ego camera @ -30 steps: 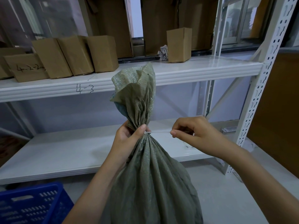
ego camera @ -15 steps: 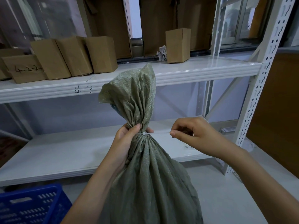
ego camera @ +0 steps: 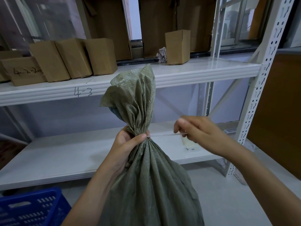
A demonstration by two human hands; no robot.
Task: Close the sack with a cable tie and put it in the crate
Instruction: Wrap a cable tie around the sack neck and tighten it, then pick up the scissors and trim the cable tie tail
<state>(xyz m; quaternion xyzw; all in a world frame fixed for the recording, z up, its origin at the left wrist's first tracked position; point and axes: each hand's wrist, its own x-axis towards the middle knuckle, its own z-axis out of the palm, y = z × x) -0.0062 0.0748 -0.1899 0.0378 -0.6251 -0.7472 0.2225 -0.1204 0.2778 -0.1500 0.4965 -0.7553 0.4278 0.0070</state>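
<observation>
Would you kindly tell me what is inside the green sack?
The sack is cinched shut at its neck by a cable tie, so its contents are hidden. Only a bluish patch shows under the flared top; what it is I cannot tell.

The view holds one sack (ego camera: 146, 176), one cable tie (ego camera: 164, 135), one blue crate (ego camera: 31, 207), two hands and perhaps six cardboard boxes (ego camera: 100, 56).
</observation>
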